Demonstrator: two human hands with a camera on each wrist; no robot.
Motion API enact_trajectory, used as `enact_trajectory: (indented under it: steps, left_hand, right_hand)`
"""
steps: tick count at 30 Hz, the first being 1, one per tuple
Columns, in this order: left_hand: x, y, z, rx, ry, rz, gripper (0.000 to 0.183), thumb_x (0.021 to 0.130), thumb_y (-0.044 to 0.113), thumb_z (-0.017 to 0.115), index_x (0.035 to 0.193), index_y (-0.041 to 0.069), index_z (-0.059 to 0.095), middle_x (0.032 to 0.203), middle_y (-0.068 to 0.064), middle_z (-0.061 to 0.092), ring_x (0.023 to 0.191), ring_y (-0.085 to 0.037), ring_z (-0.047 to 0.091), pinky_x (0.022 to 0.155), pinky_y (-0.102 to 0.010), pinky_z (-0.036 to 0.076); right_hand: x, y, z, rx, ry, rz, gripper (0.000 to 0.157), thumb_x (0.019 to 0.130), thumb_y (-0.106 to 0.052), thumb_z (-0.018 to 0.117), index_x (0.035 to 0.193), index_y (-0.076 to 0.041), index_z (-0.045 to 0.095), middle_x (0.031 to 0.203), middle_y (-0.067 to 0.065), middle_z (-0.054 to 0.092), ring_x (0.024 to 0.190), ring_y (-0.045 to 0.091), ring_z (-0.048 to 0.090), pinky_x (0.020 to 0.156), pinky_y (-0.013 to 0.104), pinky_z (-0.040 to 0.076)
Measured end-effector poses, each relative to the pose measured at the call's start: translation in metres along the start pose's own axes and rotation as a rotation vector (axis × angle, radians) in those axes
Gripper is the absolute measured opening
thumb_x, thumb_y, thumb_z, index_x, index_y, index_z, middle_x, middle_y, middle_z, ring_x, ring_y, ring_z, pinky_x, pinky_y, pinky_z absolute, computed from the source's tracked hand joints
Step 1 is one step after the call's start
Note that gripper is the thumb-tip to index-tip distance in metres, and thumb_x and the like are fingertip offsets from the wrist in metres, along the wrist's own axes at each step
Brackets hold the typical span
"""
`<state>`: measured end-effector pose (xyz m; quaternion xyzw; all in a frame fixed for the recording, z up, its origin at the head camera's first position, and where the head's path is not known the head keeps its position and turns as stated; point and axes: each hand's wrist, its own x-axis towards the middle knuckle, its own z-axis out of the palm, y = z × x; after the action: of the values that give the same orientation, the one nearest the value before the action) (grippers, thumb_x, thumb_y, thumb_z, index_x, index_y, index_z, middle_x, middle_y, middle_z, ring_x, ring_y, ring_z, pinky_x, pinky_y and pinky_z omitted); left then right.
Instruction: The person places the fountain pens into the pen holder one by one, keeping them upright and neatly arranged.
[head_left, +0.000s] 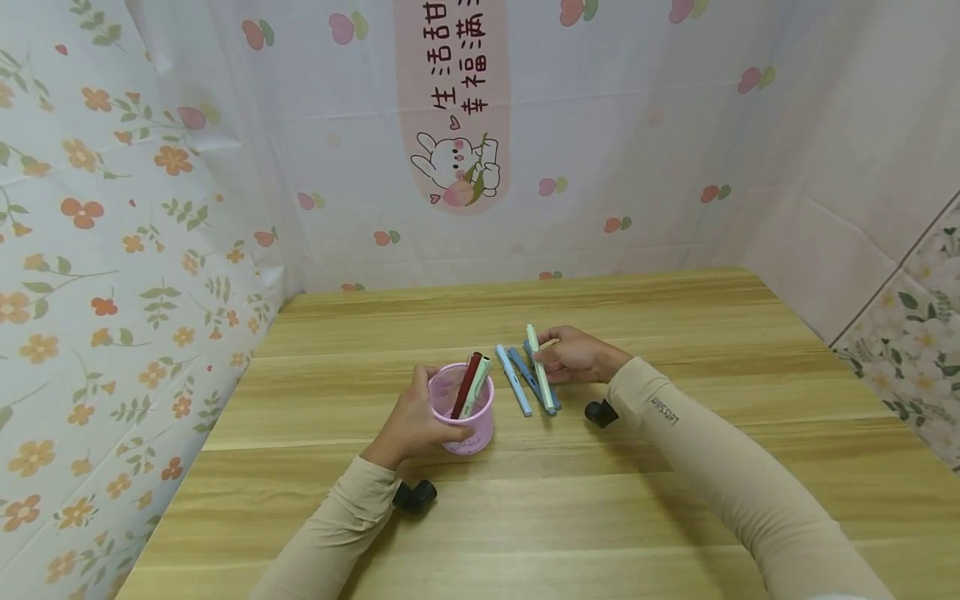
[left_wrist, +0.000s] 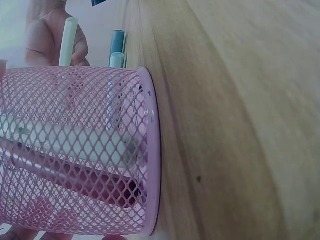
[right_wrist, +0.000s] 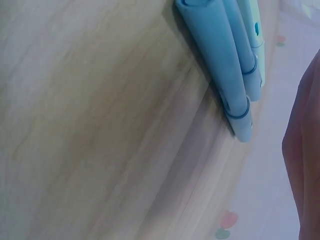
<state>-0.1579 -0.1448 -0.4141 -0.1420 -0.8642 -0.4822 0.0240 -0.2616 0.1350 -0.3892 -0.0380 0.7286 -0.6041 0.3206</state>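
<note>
My left hand (head_left: 414,423) grips a pink mesh pen cup (head_left: 470,440) round its side, and the cup stands upright on the table. Inside it lean a dark red pen (head_left: 466,386) and a light green pen (head_left: 477,387); both show through the mesh in the left wrist view. To the cup's right, my right hand (head_left: 576,353) pinches a pale green pen (head_left: 539,367) between thumb and fingers, over the blue pens. A light blue pen (head_left: 513,381) and darker blue pens (right_wrist: 215,55) lie on the table close by. Only a finger edge of the right hand shows in the right wrist view.
The wooden table (head_left: 675,517) runs back to a printed cloth (head_left: 330,167). Patterned cloth also hangs at the left. A black wrist device (head_left: 415,497) sits by the left wrist, another black one (head_left: 601,413) by the right.
</note>
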Motion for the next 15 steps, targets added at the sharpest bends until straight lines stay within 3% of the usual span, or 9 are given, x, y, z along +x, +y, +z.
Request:
enact_trajectory:
  steps: [15]
  left_hand:
    - [0.0,0.0,0.0,0.007,0.004,-0.004,0.092,0.053,0.014,0.093,0.124,-0.002,0.038,0.114,-0.02,0.06,0.098,-0.034,0.061,0.084,-0.044,0.051]
  right_hand:
    - [-0.005,-0.002,0.011,0.059,0.013,-0.023,0.047,0.097,-0.007,0.055,0.136,0.001,0.031,0.099,0.01,0.051,0.076,0.016,0.053,0.069,0.026,0.054]
